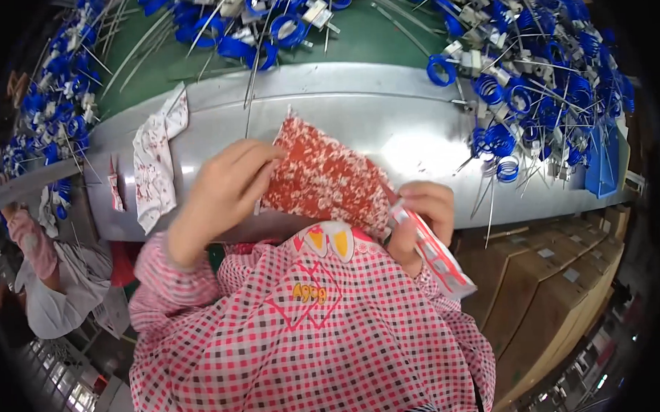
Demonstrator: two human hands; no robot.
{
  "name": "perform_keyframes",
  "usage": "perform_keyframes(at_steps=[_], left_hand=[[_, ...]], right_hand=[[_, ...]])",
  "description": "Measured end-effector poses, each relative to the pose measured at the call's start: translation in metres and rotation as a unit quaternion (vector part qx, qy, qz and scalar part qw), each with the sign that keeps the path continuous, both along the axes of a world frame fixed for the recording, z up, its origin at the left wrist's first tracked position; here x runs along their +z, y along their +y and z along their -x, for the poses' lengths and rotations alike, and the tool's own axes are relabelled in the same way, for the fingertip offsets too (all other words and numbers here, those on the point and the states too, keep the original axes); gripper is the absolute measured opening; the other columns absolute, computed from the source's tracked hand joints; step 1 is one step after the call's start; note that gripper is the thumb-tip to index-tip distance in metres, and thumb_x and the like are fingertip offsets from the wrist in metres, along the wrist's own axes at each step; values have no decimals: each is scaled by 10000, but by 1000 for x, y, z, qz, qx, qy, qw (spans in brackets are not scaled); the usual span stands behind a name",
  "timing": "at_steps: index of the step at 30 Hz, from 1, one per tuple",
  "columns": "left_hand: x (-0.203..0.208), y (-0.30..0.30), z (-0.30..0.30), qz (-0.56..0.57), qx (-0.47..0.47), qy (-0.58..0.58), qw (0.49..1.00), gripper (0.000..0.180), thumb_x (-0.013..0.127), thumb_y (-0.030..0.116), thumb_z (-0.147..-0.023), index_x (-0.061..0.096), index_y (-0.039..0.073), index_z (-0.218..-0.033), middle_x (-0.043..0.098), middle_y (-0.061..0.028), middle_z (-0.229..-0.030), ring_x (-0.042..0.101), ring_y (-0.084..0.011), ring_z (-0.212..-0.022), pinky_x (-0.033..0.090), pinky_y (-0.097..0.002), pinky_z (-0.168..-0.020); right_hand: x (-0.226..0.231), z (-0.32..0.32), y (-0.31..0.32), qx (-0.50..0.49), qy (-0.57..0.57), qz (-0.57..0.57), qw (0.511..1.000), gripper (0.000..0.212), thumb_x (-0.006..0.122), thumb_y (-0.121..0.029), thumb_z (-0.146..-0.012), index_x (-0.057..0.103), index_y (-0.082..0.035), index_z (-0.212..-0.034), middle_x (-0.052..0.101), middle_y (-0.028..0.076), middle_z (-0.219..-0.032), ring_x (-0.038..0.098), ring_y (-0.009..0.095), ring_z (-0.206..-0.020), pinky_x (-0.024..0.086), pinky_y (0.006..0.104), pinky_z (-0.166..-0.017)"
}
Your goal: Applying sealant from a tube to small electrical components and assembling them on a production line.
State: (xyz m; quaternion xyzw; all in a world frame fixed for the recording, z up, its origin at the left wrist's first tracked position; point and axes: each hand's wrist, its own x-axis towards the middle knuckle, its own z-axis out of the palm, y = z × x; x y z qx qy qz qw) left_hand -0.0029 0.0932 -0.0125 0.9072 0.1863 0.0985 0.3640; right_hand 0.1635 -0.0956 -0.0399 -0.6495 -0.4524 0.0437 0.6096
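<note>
A red piece of cloth with a white floral print (325, 173) is stretched between my hands above the metal table edge, close to my chest. At its upper left edge, the thumb and fingers of my left hand (227, 184) are closed in a pinch. My right hand (425, 213) grips the cloth's right corner. The same hand also holds a long, narrow red-and-white strip-shaped item (441, 260), which points down to the right; its kind is unclear. Fingers partly hide both held edges.
White printed cloth (154, 165) and a small red-and-white piece (115, 186) lie at left. Piles of blue coils with white connectors and thin rods (514, 76) cover the far side and right. A blue bin (606, 156) and cardboard boxes (543, 271) stand at right. Another person's sleeve (33, 249) shows at left.
</note>
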Motion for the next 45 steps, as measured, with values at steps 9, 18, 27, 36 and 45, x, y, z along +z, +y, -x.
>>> perform_keyframes(at_steps=[9, 18, 27, 36, 45], left_hand=[[-59, -36, 24, 5, 273, -55, 960, 223, 543, 29, -751, 545, 21, -973, 540, -121, -952, 489, -283, -883, 391, -340, -773], [-64, -56, 35, -23, 310, 4, 951, 159, 631, 69, -714, 599, 78, -869, 512, -41, -986, 421, -233, -951, 332, -321, -833], [-73, -55, 36, -34, 305, -16, 952, 178, 628, 82, -682, 584, 87, -855, 486, -44, -1005, 407, -252, -964, 301, -372, -791], [-73, -55, 36, -37, 303, -10, 952, 216, 615, 81, -692, 565, 77, -901, 480, -59, -1013, 404, -260, -979, 293, -380, -796], [-72, -55, 35, -30, 308, 6, 951, 206, 608, 93, -711, 566, 88, -912, 483, -46, -1019, 399, -245, -995, 282, -372, -829]], right_hand=[[-25, 48, 34, 124, -12, 135, 983, 345, 664, 38, -663, 483, -5, -953, 499, 130, -983, 527, 193, -868, 445, 271, -738], [-30, 68, 50, 201, 50, 200, 958, 324, 657, 12, -719, 448, -13, -966, 493, 125, -1035, 543, 153, -908, 480, 233, -715], [-39, 74, 53, 169, 9, 190, 967, 340, 686, -11, -702, 457, -17, -954, 511, 127, -1024, 574, 172, -850, 487, 241, -675], [-39, 76, 62, 162, -20, 178, 971, 328, 698, -21, -692, 471, -24, -930, 535, 125, -999, 577, 183, -858, 487, 248, -663], [-36, 78, 64, 162, -32, 192, 967, 326, 704, -25, -681, 479, -24, -917, 550, 130, -979, 578, 206, -854, 481, 265, -667]])
